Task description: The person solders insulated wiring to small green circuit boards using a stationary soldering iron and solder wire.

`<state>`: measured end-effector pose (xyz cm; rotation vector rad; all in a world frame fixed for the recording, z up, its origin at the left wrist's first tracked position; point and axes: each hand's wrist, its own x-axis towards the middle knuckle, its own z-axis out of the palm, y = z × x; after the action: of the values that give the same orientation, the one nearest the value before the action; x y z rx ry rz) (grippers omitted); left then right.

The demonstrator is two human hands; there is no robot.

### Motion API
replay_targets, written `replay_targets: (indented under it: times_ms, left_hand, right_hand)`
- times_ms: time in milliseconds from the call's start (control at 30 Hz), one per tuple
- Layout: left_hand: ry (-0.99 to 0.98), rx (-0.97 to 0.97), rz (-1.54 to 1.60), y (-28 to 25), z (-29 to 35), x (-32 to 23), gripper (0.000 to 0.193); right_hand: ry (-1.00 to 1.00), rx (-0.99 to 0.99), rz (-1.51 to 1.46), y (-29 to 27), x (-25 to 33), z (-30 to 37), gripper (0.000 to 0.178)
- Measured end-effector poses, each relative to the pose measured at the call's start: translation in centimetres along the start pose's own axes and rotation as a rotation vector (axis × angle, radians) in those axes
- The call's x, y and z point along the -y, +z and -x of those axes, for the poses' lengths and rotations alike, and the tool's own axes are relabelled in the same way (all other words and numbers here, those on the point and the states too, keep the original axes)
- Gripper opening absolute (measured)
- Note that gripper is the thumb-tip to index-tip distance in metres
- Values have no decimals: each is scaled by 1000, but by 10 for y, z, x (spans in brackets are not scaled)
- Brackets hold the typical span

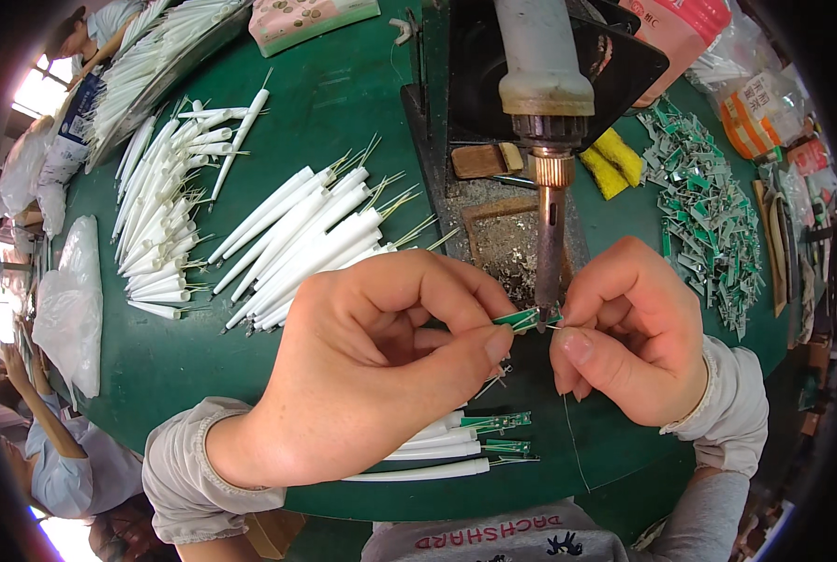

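Observation:
My left hand pinches a small green circuit board between thumb and forefinger, with thin wire leads lying along it. Pointing down from above is a soldering iron, its dark tip at the board's right end. In my right hand, thumb and fingertips close on a thin solder wire. One end of it reaches the iron's tip, while the rest hangs below the hand. Beneath my left wrist lie several white tapered tubes with green boards at their ends. My left fingers hide whatever joins the held board.
White tubes with bare leads lie left of centre, beside another pile. Loose green boards heap at the right. A yellow sponge and a wooden block flank the iron. Other people sit at far left.

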<state>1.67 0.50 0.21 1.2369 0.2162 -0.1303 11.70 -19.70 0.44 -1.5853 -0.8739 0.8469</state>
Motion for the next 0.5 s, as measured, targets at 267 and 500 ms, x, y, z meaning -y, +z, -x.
replay_targets:
  times_ms: [267,500]
  left_hand:
    - [-87,-47,66,-6,1,2,8]
    - [-91,16,-89,-5,6,7,6]
  right_hand:
    - [64,19,12,0,0,0,16]
    - [-89,78,544,-2,-2,8,14]
